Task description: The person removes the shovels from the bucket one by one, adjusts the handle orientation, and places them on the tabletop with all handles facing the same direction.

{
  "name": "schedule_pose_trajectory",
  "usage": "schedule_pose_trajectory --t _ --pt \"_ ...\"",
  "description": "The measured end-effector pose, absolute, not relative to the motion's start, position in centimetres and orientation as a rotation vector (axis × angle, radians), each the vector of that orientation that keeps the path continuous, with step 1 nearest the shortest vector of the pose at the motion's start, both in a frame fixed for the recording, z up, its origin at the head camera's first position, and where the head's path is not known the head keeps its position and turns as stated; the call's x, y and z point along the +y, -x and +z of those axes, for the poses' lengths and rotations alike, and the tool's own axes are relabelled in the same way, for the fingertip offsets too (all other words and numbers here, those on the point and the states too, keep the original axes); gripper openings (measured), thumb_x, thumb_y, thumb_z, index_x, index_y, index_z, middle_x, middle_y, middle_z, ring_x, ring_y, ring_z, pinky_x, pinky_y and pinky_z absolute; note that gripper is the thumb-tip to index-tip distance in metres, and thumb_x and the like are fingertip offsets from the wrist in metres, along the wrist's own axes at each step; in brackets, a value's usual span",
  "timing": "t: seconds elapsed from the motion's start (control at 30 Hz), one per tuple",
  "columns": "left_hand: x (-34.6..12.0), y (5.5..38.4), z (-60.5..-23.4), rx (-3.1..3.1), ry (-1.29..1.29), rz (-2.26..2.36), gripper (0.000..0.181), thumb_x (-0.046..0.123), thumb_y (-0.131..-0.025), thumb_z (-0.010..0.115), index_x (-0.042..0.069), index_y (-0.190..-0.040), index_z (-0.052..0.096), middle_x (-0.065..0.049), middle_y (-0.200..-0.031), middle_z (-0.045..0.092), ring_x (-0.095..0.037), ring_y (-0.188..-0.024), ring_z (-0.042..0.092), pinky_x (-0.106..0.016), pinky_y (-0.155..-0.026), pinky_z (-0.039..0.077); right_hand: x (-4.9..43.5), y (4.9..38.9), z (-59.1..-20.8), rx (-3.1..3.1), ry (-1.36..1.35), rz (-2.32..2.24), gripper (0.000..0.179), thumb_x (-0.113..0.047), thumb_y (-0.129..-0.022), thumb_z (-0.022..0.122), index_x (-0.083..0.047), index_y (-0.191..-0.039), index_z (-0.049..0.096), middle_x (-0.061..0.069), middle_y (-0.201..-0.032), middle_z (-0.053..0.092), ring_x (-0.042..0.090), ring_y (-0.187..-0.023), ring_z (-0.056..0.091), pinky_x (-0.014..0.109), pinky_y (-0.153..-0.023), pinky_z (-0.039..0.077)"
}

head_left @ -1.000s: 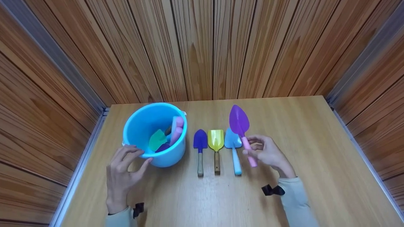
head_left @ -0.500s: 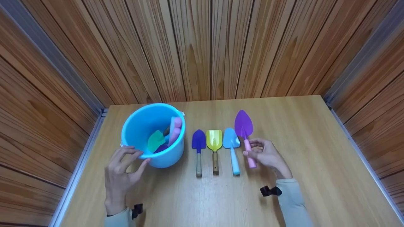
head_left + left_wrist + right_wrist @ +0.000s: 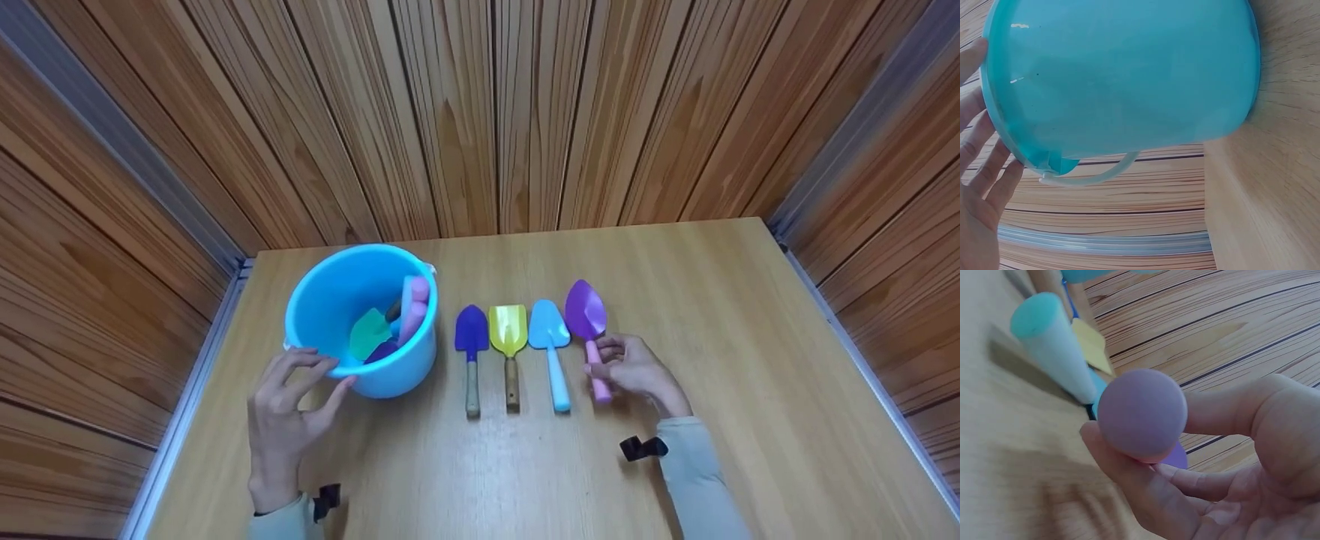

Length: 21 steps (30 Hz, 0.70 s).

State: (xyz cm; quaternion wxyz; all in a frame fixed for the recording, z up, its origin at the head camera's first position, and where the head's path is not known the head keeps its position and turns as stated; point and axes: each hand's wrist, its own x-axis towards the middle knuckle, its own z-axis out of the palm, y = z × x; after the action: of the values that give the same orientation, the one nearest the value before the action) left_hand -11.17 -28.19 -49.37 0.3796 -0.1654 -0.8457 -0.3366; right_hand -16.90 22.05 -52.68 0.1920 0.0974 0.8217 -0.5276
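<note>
My right hand (image 3: 637, 371) pinches the pink handle of a purple toy trowel (image 3: 585, 309) between thumb and fingers. The round end of its handle (image 3: 1143, 413) faces the camera in the right wrist view. Left of it, a light blue trowel (image 3: 549, 326), a yellow square-ended shovel (image 3: 509, 330) and a dark blue trowel (image 3: 472, 330) lie side by side, handles toward the front. A blue bucket (image 3: 397, 379) stands at the left, and my left hand (image 3: 285, 427) holds its near rim with thumb and fingertips.
Inside the bucket lie a green blade (image 3: 370, 334), pink handles (image 3: 415, 319) and other pieces partly hidden. Wood-panelled walls (image 3: 465, 112) enclose the table (image 3: 712, 300) at the back and sides. The bucket's white bail (image 3: 1100, 177) hangs along its side.
My right hand has lowered the purple trowel toward the table, just right of the light blue one, its blade moving nearer and to the right. The left hand stays at the rim.
</note>
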Motion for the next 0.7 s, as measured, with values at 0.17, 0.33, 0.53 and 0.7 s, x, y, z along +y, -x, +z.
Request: schedule_pose_trajectory --t 0.17,0.33,0.53,0.7 --pt "-28.28 11.08 -49.21 -2.170 0.427 -0.864 0.042 0.015 -0.071 0.102 0.015 -0.110 0.086 0.000 -0.108 0.078 -0.017 -0.111 0.070 -0.023 -0.117 0.045 22.11 16.76 -53.18 2.290 -0.288 -1.464 0.060 -0.013 -0.094 0.080 0.002 -0.146 0.052 0.019 -0.133 0.061 0.031 -0.116 0.062 0.034 -0.088 0.059" --pt "-28.31 11.15 -49.20 -2.158 0.441 -0.877 0.042 0.014 -0.070 0.102 0.014 -0.109 0.086 -0.002 -0.107 0.078 -0.022 -0.110 0.071 -0.023 -0.115 0.046 22.32 16.77 -53.44 2.277 -0.281 -1.471 0.062 -0.014 -0.096 0.080 0.004 -0.148 0.051 0.020 -0.132 0.061 0.029 -0.113 0.063 0.032 -0.084 0.060" --pt "-28.30 11.32 -49.35 -2.147 0.447 -0.886 0.042 0.015 -0.070 0.102 0.014 -0.110 0.086 -0.001 -0.108 0.078 -0.019 -0.113 0.071 -0.021 -0.112 0.049 22.69 16.89 -53.40 2.276 -0.294 -1.460 0.061 -0.016 -0.097 0.079 0.004 -0.147 0.050 0.020 -0.132 0.059 0.029 -0.112 0.064 0.032 -0.085 0.060" --pt "-28.36 11.23 -49.40 -2.150 0.440 -0.894 0.043 0.014 -0.070 0.102 0.014 -0.110 0.086 -0.002 -0.109 0.078 -0.020 -0.113 0.071 -0.021 -0.112 0.049 22.64 16.86 -53.39 2.261 -0.304 -1.462 0.059 -0.015 -0.097 0.079 0.004 -0.146 0.051 0.019 -0.129 0.060 0.029 -0.111 0.065 0.032 -0.085 0.061"
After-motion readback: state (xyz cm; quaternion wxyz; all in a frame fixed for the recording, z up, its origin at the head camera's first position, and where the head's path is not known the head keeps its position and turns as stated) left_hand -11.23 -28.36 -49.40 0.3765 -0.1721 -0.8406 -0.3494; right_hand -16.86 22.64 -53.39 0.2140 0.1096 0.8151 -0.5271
